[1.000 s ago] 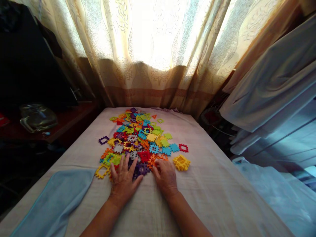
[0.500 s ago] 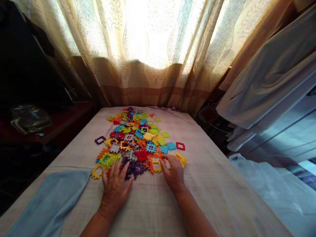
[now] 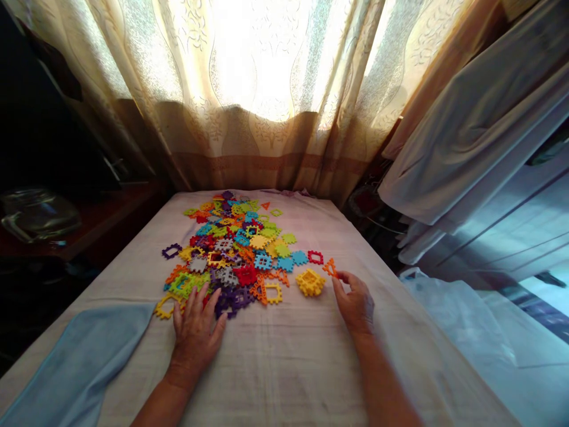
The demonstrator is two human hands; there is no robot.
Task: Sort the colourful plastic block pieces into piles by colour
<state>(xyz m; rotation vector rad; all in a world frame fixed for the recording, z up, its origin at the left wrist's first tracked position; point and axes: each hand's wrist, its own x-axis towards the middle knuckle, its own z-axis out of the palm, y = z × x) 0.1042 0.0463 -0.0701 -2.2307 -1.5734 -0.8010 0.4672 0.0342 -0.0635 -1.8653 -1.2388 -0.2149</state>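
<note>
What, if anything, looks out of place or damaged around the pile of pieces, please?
Nothing looks damaged, though fine cracks would not show here. The pile of pieces is jumbled and a purple frame sticks out on its left side, but that seems ordinary for loose pieces.

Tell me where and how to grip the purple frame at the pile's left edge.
Probably best pinched by its left rim, coming from above and the left: the purple frame lies flat, its open middle leaves a narrow rim to straddle, and the pile lies to its right.
</note>
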